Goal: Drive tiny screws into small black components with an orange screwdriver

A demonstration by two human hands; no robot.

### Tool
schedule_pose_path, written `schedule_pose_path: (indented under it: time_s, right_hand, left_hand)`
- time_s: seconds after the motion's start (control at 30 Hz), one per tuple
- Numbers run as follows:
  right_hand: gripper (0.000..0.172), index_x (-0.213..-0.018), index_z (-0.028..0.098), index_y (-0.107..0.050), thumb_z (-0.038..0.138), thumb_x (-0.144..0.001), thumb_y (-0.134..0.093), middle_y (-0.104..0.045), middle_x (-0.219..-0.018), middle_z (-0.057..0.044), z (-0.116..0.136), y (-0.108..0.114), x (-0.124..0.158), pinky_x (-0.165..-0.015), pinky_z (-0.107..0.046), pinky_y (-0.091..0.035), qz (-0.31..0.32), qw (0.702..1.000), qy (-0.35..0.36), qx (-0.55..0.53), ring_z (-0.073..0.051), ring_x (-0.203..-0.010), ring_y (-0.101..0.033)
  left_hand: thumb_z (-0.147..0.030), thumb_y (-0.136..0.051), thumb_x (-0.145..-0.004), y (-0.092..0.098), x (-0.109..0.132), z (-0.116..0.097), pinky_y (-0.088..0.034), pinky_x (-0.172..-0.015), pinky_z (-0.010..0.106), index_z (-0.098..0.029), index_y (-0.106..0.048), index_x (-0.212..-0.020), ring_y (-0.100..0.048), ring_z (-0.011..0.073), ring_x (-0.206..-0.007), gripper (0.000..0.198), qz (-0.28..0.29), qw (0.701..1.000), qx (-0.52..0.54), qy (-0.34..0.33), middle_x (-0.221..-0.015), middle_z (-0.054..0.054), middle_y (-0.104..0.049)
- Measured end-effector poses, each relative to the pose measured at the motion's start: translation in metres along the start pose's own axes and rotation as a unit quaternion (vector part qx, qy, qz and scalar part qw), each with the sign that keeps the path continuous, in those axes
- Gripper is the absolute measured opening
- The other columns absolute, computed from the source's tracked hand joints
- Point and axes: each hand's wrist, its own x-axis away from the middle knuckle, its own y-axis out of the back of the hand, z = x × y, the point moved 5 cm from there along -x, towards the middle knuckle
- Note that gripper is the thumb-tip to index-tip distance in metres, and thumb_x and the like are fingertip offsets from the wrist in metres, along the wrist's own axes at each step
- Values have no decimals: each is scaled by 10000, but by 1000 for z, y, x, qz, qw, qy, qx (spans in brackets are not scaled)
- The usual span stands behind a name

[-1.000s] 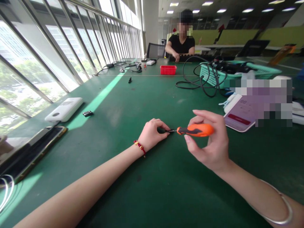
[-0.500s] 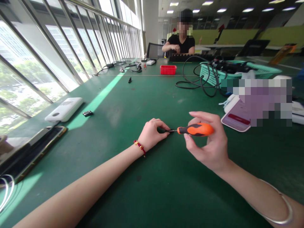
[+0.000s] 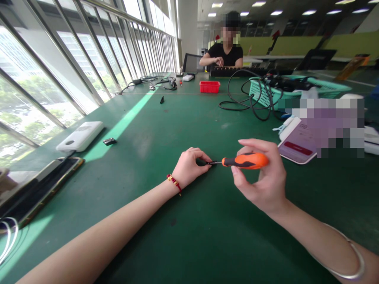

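My left hand [image 3: 192,167] rests on the green table and pinches a small black part [image 3: 211,162] between thumb and fingertips. The part is mostly covered, so its kind is unclear. In my right hand [image 3: 266,177] is a screwdriver [image 3: 247,161] with an orange and black handle, held between the thumb and fingers. It lies nearly level, its thin metal shaft pointing left, and the tip meets the black part at my left fingertips. A red beaded bracelet [image 3: 174,183] circles my left wrist.
On the left lie a white power bank [image 3: 81,136], a dark phone [image 3: 38,189] and a small black piece [image 3: 109,141]. Farther back stand a red bin [image 3: 209,87] and a teal basket [image 3: 263,94] with cables. At right lies another phone [image 3: 296,148]. A person [image 3: 225,51] sits opposite.
My right hand and the screwdriver handle have shifted very slightly to the right. My left hand stays in place. The person opposite has moved an arm a little.
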Motion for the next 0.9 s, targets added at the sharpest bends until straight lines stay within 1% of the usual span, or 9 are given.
schedule_pose_path:
  time_s: [0.07,0.13,0.23,0.33,0.5,0.6,0.77,0.83,0.9]
  right_hand:
    - [499,-1129,221,-461,174,-663,-634,-521,-822,-30,-2,0,0,-646,-326,-485,-9,1000,-3,-15,-169,-716,-551]
    - [518,-1143,206,-444,203,-666,-647,-484,-707,11,-4,-2,0,-547,-292,-451,11,999,-24,-18,-139,-596,-503]
    - [331,-1010,191,-517,206,-701,-635,-371,-495,89,0,-3,1,-446,-243,-368,49,998,-23,7,-86,-414,-378]
    - [207,-913,201,-550,161,-719,-609,-355,-442,102,2,-3,2,-439,-230,-359,65,998,-18,20,-73,-380,-351]
    - [493,-1116,204,-482,130,-651,-627,-519,-799,-12,-1,0,1,-673,-308,-483,-2,1000,13,-18,-149,-703,-550]
    - [579,-1182,214,-419,175,-650,-644,-505,-789,-6,-3,-1,0,-617,-309,-474,0,1000,-3,-22,-149,-665,-532]
    - [260,-965,211,-539,202,-718,-622,-351,-451,96,2,-3,1,-434,-249,-365,53,998,-12,31,-83,-382,-350]
    - [227,-938,220,-550,172,-724,-608,-369,-461,88,3,-2,1,-441,-253,-382,50,998,-9,31,-87,-391,-365]
    - [317,-1007,227,-532,152,-708,-607,-458,-573,48,2,-1,0,-509,-276,-443,25,1000,-3,17,-116,-489,-467]
  left_hand:
    - [-157,-638,-661,0,0,0,-464,-772,297,-195,-686,-714,-590,166,-795,82,0,1000,0,1,-772,3,-676]
    - [-158,-635,-666,-1,0,1,-462,-778,297,-199,-689,-713,-589,165,-793,82,0,1000,-1,0,-773,2,-678]
    - [-161,-632,-672,-1,0,1,-458,-775,293,-202,-694,-721,-586,163,-790,89,3,1000,-3,-4,-768,1,-678]
    - [-161,-632,-671,-1,0,1,-456,-769,292,-201,-694,-724,-583,162,-787,91,3,1000,-3,-4,-766,0,-678]
    - [-155,-637,-663,0,0,0,-455,-764,295,-188,-685,-711,-582,164,-787,76,-1,1000,0,0,-764,4,-677]
    - [-153,-630,-668,0,0,0,-455,-773,297,-191,-687,-717,-584,164,-790,84,0,1000,0,1,-769,4,-677]
    - [-166,-628,-671,-1,0,1,-456,-777,299,-202,-692,-724,-585,169,-801,90,2,1000,-2,0,-774,1,-678]
    - [-161,-630,-667,-1,0,1,-457,-776,300,-201,-690,-715,-584,169,-800,87,1,1000,-2,3,-771,1,-678]
    - [-153,-632,-662,0,0,0,-459,-774,300,-198,-686,-709,-584,168,-797,84,-1,1000,0,5,-770,1,-677]
